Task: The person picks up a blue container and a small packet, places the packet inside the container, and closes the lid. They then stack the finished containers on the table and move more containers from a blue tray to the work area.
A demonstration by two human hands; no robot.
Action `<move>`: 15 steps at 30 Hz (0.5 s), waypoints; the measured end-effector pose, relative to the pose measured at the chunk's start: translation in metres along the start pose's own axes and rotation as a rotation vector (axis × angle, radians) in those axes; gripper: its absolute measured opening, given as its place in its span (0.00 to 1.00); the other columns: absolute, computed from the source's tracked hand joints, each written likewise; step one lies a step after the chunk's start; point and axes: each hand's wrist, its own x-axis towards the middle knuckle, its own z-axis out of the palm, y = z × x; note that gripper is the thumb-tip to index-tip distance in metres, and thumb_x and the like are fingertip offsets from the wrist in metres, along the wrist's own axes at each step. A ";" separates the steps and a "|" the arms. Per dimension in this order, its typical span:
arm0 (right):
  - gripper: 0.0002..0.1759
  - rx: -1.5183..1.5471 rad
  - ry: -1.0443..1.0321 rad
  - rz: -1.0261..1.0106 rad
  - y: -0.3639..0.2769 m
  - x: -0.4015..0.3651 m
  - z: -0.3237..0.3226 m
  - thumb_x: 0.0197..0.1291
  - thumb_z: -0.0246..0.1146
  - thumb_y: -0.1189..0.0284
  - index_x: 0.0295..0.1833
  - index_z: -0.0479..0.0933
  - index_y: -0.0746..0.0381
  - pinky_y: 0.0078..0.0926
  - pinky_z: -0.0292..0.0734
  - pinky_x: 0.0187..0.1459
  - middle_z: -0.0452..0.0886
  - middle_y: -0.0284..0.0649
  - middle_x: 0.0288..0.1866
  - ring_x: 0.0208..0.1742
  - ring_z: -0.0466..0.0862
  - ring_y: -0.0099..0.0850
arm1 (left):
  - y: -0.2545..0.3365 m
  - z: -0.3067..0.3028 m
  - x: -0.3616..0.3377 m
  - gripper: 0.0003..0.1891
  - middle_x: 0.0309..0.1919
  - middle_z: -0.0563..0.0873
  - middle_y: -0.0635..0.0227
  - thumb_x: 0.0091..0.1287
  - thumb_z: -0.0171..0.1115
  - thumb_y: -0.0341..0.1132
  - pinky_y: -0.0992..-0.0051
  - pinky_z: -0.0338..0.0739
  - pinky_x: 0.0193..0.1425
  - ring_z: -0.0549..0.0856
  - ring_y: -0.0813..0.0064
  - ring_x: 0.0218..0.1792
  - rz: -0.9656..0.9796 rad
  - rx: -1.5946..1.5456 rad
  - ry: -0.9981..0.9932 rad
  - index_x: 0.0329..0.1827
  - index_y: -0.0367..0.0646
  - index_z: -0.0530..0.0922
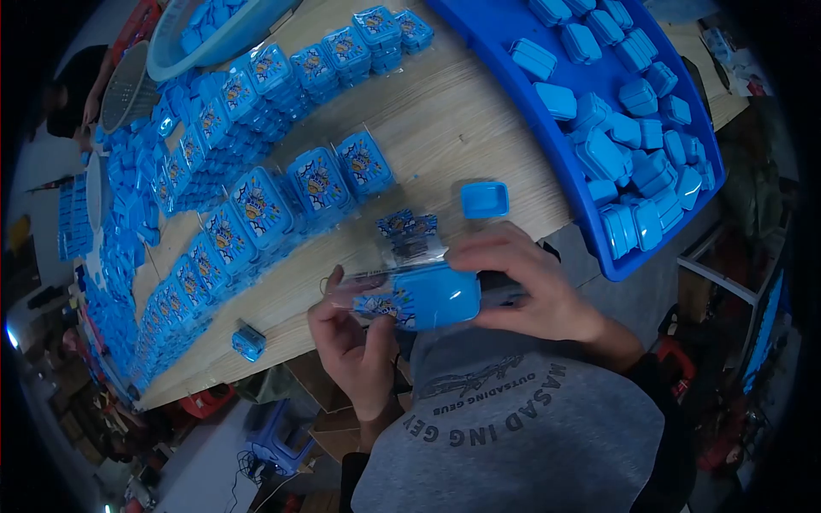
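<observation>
Close to my body, a blue plastic box lid [445, 297] is held between both hands. My right hand [534, 286] is closed on its right end, thumb below and fingers over the top. My left hand [355, 346] pinches a clear film label [378, 305] with a colourful cartoon print, which overlaps the left part of the lid. Just beyond the hands lies a small pile of printed labels [409, 229] on the table. A small open blue container [485, 199] sits beyond my right fingers.
Stacks of labelled blue boxes [261, 205] run in rows across the wooden table [462, 128]. A large blue tub [603, 252] of blue boxes stands at right. A small blue bundle [248, 342] lies near the front edge. Another person's arm [91, 103] shows far left.
</observation>
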 end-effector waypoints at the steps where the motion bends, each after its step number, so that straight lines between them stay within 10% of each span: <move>1: 0.32 -0.011 -0.031 -0.035 -0.001 0.001 0.001 0.36 0.72 0.78 0.52 0.71 0.62 0.34 0.70 0.51 0.75 0.42 0.51 0.52 0.74 0.39 | -0.005 0.007 -0.002 0.26 0.54 0.72 0.55 0.54 0.64 0.33 0.63 0.57 0.66 0.72 0.67 0.55 0.102 0.039 0.132 0.53 0.38 0.64; 3: 0.33 -0.015 0.029 -0.074 0.001 0.001 0.007 0.35 0.72 0.79 0.53 0.70 0.61 0.34 0.71 0.50 0.74 0.42 0.51 0.52 0.74 0.39 | -0.008 0.008 0.000 0.37 0.60 0.65 0.53 0.51 0.67 0.37 0.60 0.57 0.68 0.66 0.62 0.62 0.258 0.109 0.320 0.61 0.39 0.56; 6: 0.35 -0.087 0.088 -0.165 0.002 0.002 0.015 0.34 0.72 0.80 0.54 0.68 0.61 0.34 0.72 0.48 0.73 0.45 0.51 0.51 0.74 0.41 | 0.016 0.024 0.000 0.37 0.61 0.64 0.52 0.55 0.63 0.36 0.60 0.62 0.66 0.67 0.58 0.62 -0.278 -0.690 0.288 0.65 0.37 0.52; 15: 0.39 -0.076 0.190 -0.235 0.015 -0.004 0.047 0.36 0.71 0.82 0.59 0.64 0.59 0.36 0.73 0.46 0.63 0.49 0.58 0.52 0.72 0.45 | 0.008 0.038 -0.015 0.25 0.52 0.75 0.61 0.59 0.63 0.31 0.71 0.68 0.59 0.75 0.71 0.52 -0.542 -0.645 0.004 0.57 0.35 0.64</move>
